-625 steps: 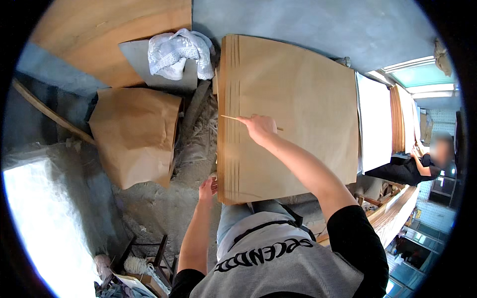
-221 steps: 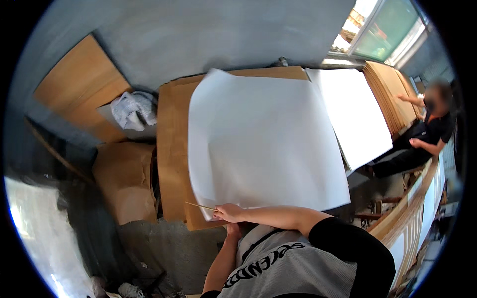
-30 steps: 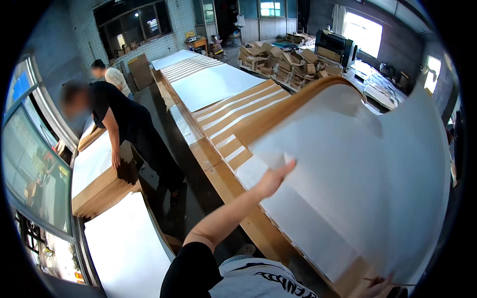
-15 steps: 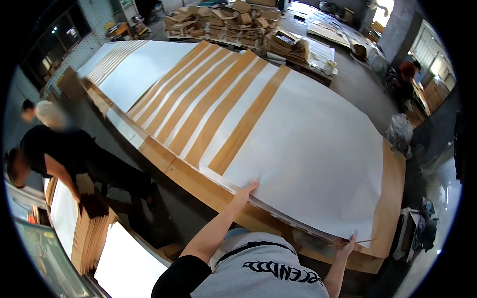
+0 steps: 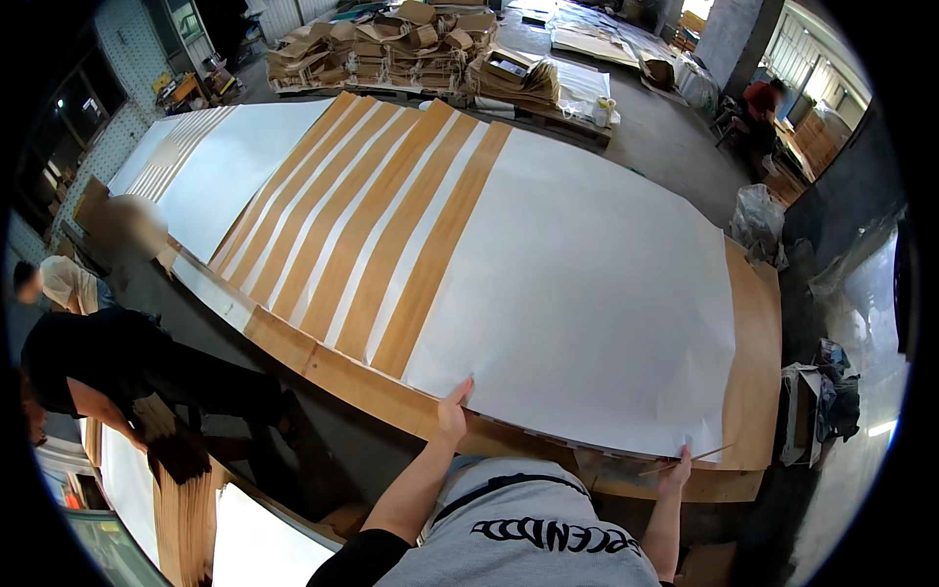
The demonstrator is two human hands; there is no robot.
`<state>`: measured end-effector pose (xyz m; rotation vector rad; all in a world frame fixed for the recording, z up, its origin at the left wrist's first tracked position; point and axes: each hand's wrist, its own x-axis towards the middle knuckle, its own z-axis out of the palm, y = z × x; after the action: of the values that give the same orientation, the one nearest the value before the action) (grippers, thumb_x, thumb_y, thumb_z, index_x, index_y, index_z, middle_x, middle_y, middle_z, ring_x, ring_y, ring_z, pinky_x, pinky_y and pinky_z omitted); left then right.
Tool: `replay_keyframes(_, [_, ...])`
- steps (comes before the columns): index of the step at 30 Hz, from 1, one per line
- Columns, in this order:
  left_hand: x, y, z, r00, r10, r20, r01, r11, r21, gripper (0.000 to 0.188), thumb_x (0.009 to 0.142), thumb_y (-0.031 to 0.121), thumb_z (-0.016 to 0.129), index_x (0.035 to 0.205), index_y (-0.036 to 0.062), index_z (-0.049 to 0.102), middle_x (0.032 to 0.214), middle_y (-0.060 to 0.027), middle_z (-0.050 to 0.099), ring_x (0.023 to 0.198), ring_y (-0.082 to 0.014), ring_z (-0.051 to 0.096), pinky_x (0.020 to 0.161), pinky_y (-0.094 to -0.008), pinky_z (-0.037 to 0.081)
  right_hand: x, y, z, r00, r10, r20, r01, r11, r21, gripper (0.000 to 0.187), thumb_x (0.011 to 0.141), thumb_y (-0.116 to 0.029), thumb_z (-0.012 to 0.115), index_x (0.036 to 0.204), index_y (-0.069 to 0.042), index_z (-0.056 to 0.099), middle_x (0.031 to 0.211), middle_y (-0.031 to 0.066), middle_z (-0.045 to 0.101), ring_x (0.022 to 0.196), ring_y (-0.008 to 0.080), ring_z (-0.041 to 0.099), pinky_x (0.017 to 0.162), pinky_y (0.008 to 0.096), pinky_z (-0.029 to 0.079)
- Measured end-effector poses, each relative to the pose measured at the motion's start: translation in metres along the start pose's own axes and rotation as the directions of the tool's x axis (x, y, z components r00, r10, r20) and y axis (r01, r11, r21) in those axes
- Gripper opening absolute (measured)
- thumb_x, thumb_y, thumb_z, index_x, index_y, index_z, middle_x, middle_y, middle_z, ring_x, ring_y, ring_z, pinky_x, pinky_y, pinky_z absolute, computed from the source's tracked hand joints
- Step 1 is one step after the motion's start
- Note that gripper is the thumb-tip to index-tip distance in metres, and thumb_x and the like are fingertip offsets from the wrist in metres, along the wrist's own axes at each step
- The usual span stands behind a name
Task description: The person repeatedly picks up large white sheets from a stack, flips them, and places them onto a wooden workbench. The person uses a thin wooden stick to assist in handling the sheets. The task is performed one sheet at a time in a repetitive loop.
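A large white sheet [image 5: 587,284] lies over the right part of a long table. At its near edge my left hand [image 5: 455,409] is closed, the thumb on top and the fingers under the rim. My right hand [image 5: 675,474] pinches the same edge near the right corner. A thin brown stick [image 5: 712,453] passes through that hand and pokes out on both sides. Left of the sheet, wood-coloured strips [image 5: 396,230] alternate with white bands in a fanned, overlapping row. The fingertips beneath the sheet are hidden.
A brown board [image 5: 755,362] shows past the sheet's right end. At left, a person in black [image 5: 108,357] bends over a stack of brown sheets [image 5: 186,519]. Flattened cardboard [image 5: 381,49] is piled at the back. A clear plastic bag [image 5: 759,220] stands at the right.
The whole view has shifted, so the table sits further left in it. Both my hands stay on the sheet's near edge. The person in black has moved slightly.
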<state>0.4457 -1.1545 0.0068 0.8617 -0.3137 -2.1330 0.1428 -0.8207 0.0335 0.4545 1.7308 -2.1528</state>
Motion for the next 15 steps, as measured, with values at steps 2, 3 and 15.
replay_keyframes(2, [0.002, -0.002, -0.002, 1.000, -0.012, -0.003, 0.012, 1.000, -0.026, 0.031, 0.081, 0.013, 0.049, 0.110, 0.0018, 0.047, 0.108, -0.0088, 0.052, 0.101, -0.0226, 0.048, 0.089, -0.0354, 0.036, -0.001, 0.001, 0.001, 1.000, 0.002, -0.005, -0.002, 1.000, 0.028, 0.029, 0.082, -0.032, 0.048, 0.095, -0.006, 0.049, 0.074, 0.0054, 0.052, 0.059, 0.0182, 0.049, 0.049, 0.0320, 0.043])
replay_keyframes(3, [0.002, -0.003, -0.003, 1.000, -0.008, -0.016, 0.008, 1.000, -0.030, 0.031, 0.080, 0.012, 0.049, 0.110, 0.0022, 0.047, 0.107, -0.0088, 0.053, 0.102, -0.0226, 0.048, 0.089, -0.0353, 0.036, -0.003, 0.000, 0.004, 1.000, 0.012, -0.006, -0.012, 0.999, 0.042, 0.029, 0.082, -0.032, 0.048, 0.095, -0.006, 0.049, 0.073, 0.0055, 0.052, 0.058, 0.0182, 0.049, 0.049, 0.0320, 0.042])
replay_keyframes(15, [-0.025, 0.038, -0.001, 0.917, 0.397, -0.050, -0.354, 0.862, 0.363, 0.026, 0.083, 0.019, 0.053, 0.099, -0.0002, 0.048, 0.078, -0.0055, 0.055, 0.064, -0.0126, 0.054, 0.055, -0.0229, 0.045, 0.020, 0.007, -0.018, 0.992, 0.051, 0.114, -0.055, 0.998, 0.031, 0.031, 0.083, -0.030, 0.047, 0.103, -0.006, 0.049, 0.091, 0.0051, 0.055, 0.075, 0.0184, 0.052, 0.060, 0.0322, 0.043])
